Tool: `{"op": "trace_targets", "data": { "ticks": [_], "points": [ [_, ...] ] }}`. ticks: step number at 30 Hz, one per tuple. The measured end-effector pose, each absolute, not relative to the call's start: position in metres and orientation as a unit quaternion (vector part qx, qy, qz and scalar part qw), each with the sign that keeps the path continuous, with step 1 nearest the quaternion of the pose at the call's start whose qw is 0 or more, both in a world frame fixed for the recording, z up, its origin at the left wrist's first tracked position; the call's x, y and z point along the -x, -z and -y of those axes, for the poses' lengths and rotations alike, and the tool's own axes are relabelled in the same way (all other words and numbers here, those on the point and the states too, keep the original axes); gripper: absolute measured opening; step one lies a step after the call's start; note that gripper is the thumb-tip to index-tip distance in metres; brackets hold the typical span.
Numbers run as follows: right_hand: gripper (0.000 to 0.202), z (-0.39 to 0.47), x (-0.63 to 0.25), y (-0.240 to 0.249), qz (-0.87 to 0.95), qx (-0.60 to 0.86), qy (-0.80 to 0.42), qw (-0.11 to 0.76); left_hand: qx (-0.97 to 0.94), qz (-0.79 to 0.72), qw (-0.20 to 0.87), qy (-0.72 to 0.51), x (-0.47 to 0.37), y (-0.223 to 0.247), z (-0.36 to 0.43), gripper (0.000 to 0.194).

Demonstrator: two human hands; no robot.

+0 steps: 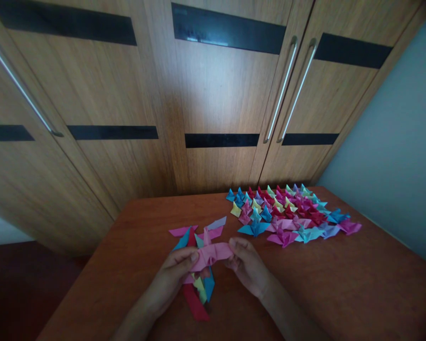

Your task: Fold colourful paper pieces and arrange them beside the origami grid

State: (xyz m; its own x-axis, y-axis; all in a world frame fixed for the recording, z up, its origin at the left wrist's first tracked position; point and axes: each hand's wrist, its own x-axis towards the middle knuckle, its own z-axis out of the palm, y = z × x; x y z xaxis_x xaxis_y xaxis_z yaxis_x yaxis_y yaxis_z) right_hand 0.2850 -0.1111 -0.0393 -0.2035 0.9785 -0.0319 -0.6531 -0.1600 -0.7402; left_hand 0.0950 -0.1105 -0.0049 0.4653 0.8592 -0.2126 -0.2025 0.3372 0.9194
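Observation:
Between my hands is a pink origami crane (pixel 210 255), its wings spread out sideways. My left hand (pixel 172 274) pinches one wing between thumb and fingers. The other wing tip is pinched by my right hand (pixel 248 265). Beneath and behind the crane lies a loose pile of folded paper pieces in several colours, partly hidden by my left hand and the crane. A red piece (pixel 196 303), a blue piece (pixel 209 285) and a yellow piece (pixel 200 288) stick out toward me. A lilac piece (pixel 217 222) points away at the back.
Many folded paper cranes stand in rows at the table's back right, with a blue one (pixel 254 229) and a magenta one (pixel 283 238) nearest me. The brown wooden table (pixel 135 232) meets a wooden cupboard (pixel 213 94) behind. A pale wall (pixel 386 142) rises on the right.

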Motion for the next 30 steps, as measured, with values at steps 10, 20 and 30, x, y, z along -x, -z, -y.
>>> {"op": "trace_targets", "data": {
  "ticks": [10,20,30],
  "points": [
    [0.041,0.113,-0.287,0.031,0.474,0.367,-0.605,0.524,-0.522,-0.406,0.650,-0.376,-0.090,0.011,0.105,0.035],
    [0.033,0.110,-0.286,0.032,0.572,0.393,-0.571,0.438,-0.694,-0.446,0.495,-0.274,-0.097,0.002,0.106,0.017],
    [0.035,0.113,-0.290,0.028,0.508,0.341,-0.646,0.457,-0.587,-0.392,0.639,-0.307,-0.090,0.003,0.105,0.028]
  ]
}}
